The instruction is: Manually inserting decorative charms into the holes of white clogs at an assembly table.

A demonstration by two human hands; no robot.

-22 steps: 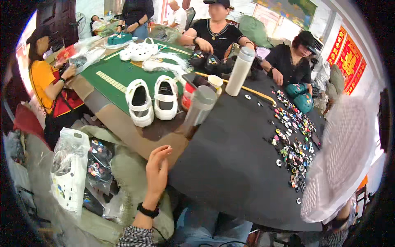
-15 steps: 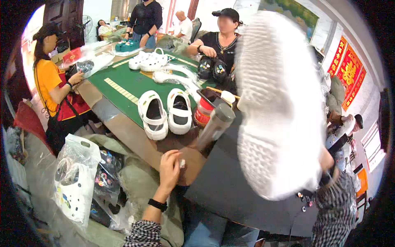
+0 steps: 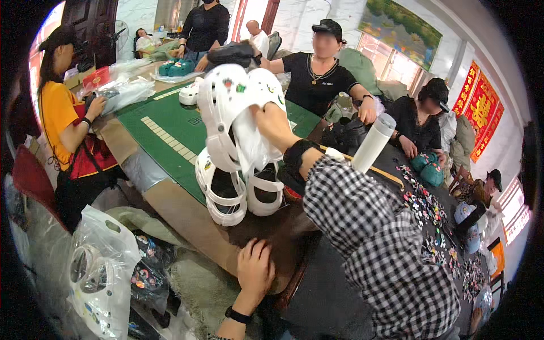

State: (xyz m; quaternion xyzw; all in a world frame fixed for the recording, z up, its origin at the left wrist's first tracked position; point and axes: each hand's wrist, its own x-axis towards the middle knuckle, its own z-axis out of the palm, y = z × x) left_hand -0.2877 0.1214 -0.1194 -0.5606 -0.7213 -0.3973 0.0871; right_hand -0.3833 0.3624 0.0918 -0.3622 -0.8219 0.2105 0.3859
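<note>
My right hand (image 3: 273, 126) stretches across the table, closed on a pair of white clogs (image 3: 220, 107) with small coloured charms. The held pair hangs in front of and above a second pair of white clogs (image 3: 226, 211), which stands on the table's near end. Part of the standing pair is hidden behind the held one. My left hand (image 3: 256, 269) lies at the brown table edge, back up, its fingers loosely stretched and the tips partly hidden. Nothing shows in it.
A green mat (image 3: 164, 141) covers the table's middle. Right of my arm stand a pale cylindrical bottle (image 3: 374, 143) and many scattered charms (image 3: 430, 221). Bagged white clogs (image 3: 99, 277) lie at lower left. Co-workers sit or stand around, one holding dark clogs (image 3: 231, 54).
My right hand has carried the white clogs from close on the right out over the table, left of the bottle. My left hand has moved slightly right and down. A co-worker has shifted dark clogs leftward.
</note>
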